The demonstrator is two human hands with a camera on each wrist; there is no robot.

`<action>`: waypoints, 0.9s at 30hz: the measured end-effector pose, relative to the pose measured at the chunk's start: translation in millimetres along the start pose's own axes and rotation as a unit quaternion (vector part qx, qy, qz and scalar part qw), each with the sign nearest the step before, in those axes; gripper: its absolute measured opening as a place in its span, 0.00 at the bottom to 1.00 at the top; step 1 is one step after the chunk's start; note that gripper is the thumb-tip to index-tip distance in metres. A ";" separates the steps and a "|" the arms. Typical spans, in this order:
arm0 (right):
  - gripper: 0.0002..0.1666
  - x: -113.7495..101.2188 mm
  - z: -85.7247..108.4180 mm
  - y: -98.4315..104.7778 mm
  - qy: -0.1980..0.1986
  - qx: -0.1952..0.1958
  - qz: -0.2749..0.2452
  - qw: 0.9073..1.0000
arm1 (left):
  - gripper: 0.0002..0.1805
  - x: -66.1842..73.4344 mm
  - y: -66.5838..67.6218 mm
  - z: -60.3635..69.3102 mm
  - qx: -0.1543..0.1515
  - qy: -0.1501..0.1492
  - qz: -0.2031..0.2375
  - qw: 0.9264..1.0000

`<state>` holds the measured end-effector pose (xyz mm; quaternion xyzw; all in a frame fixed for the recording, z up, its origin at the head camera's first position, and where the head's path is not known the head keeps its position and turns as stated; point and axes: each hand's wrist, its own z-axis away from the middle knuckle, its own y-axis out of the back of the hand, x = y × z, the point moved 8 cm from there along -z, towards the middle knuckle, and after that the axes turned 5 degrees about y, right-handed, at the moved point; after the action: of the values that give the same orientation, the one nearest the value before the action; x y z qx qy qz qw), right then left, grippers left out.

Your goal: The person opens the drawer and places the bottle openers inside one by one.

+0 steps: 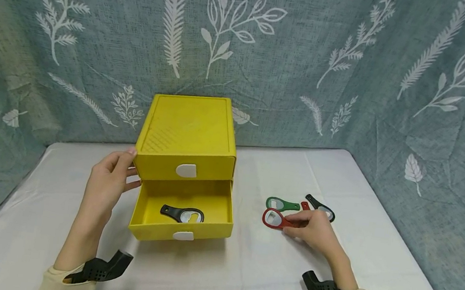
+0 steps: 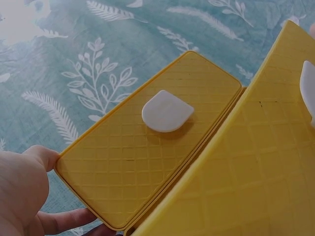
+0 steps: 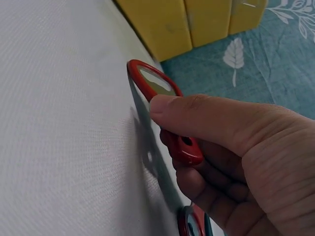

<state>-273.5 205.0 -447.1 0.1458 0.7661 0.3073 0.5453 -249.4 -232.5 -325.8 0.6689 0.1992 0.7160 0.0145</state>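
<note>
A yellow two-drawer box (image 1: 191, 125) stands left of centre, its lower drawer (image 1: 204, 231) pulled out with a black bottle opener (image 1: 172, 212) inside. My left hand (image 1: 107, 180) holds the box's left side near the upper drawer; in the left wrist view the thumb of that hand (image 2: 24, 191) touches the upper drawer's edge (image 2: 118, 167). My right hand (image 1: 315, 230) pinches a red bottle opener (image 1: 273, 218) by its handle; the right wrist view shows the hand (image 3: 236, 142) with thumb over the red opener (image 3: 186, 153), its round end tilted off the cloth.
A green opener (image 1: 288, 205) lies just behind the held one. Beside it are a black opener (image 1: 320, 206) and another red one (image 1: 305, 205), partly hidden by my right hand. A patterned curtain (image 1: 286, 64) hangs behind the white-covered table (image 1: 243, 272).
</note>
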 end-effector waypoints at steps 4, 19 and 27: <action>0.15 -2.8 -0.6 -0.9 0.011 -0.008 0.001 1.000 | 0.37 1.0 0.3 -0.3 0.000 0.001 0.001 1.000; 0.12 -7.0 0.8 1.0 0.024 0.006 0.000 1.000 | 0.37 -1.5 -1.0 -0.4 0.000 0.011 -0.002 1.000; 0.11 -4.7 1.9 1.5 0.000 0.015 -0.015 1.000 | 0.37 -1.7 -0.4 -0.8 0.000 0.012 0.002 1.000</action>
<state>-270.2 204.0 -443.1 0.1427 0.7730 0.2877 0.5471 -250.1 -232.7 -327.5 0.6606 0.1981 0.7241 0.0112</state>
